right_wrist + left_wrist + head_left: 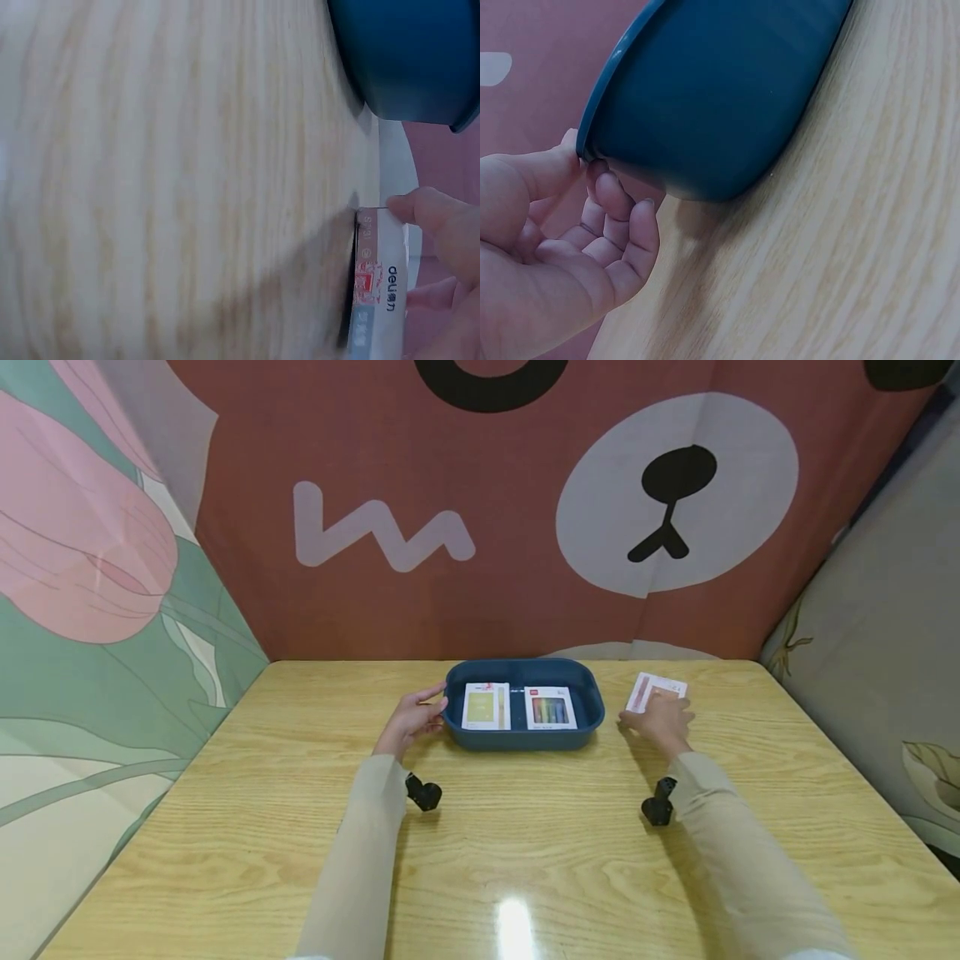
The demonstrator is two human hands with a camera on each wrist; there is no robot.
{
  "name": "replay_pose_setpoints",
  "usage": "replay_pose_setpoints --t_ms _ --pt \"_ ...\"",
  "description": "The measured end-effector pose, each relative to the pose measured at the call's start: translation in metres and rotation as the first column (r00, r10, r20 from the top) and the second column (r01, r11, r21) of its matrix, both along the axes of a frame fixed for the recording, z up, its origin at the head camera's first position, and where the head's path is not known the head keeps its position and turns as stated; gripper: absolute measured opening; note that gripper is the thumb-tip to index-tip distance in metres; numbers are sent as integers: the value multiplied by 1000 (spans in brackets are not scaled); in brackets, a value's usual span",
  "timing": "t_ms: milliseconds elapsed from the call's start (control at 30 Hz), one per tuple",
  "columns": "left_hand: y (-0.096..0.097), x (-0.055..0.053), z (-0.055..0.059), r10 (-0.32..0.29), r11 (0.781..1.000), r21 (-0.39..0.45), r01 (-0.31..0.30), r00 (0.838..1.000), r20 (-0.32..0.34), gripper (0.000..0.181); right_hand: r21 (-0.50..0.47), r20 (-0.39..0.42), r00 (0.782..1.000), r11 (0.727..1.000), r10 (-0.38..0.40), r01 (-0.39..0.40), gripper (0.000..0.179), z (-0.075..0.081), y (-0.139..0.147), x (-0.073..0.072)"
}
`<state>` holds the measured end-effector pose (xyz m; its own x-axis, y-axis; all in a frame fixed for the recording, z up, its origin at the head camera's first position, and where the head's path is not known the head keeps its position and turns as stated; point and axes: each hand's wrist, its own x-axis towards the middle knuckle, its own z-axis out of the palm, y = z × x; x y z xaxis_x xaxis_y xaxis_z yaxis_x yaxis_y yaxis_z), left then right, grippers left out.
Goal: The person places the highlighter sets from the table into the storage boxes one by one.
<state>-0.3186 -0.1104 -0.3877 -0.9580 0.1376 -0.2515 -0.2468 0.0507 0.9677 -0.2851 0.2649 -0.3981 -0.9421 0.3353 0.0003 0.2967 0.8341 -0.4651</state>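
A dark blue plastic basket (517,742) stands on the table, with my left hand (411,720) at its left end. In the left wrist view the thumb and index finger pinch the basket's rim (600,94), the other fingers curled below it. Inside lie two flat boxes: a white and yellow one (482,708) and a white one with a picture of coloured sticks (551,710). Right of the basket, my right hand (663,720) grips a small white and pink box (643,688) across its width. Its printed side (384,300) faces the right wrist camera; some fingers are hidden.
The wooden table (480,827) meets a reddish cloth (375,610) with a bear print at its back edge. Patterned cloths hang on the left and right. A black wrist camera (425,793) is on the left wrist, another (658,806) on the right.
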Motion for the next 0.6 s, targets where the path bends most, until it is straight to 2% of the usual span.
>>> replay_pose_setpoints --t_ms 133,267,300,600 --pt "0 3 4 -7 1000 5 7 1000 4 42 -29 -23 999 999 -25 24 42 3 -2 1" --pt "0 3 4 0 1000 3 0 1000 9 42 5 -19 1000 1000 -19 19 41 4 -2 0" --pt "0 1 1 3 1000 1 -3 1000 5 41 16 -20 1000 1000 -16 16 41 4 -1 0" --pt "0 1 0 -2 1000 3 2 1000 3 42 102 -40 997 993 66 -61 40 5 3 2"
